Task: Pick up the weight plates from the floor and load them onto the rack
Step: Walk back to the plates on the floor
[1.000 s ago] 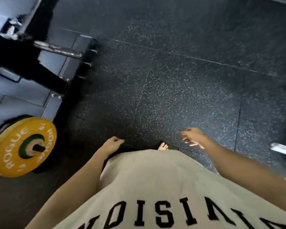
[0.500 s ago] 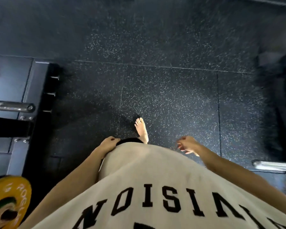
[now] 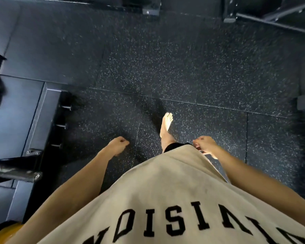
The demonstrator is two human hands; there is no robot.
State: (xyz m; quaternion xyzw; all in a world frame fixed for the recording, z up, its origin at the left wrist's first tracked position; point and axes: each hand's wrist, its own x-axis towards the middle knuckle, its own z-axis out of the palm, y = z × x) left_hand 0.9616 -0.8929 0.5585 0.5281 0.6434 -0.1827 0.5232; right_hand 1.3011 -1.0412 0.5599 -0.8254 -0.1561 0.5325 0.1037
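Two hands hang empty, and neither grips anything: the left hand [image 3: 118, 144] has its fingers loosely curled into the palm, and the right hand [image 3: 205, 144] likewise shows relaxed, bent fingers with nothing between them, which reads as the idle swing of walking, not a readied grasp. Between them, at about twelve o'clock from the beige shirt [image 3: 165, 199], a bare foot [image 3: 166, 124] steps forward on the speckled rubber floor [image 3: 192, 67], so the person seems to be between loads, heading off to fetch another plate. No plate lies on the floor ahead in this view. Only a yellow weight plate [image 3: 5, 233] shows, a sliver at eight o'clock in the bottom corner, partly cut off by the frame edge. Just above it, at nine o'clock, stands the rack [image 3: 37, 120] with a steel sleeve [image 3: 16, 172] jutting out bare and three short pegs [image 3: 62, 126] on its frame, all holding nothing.
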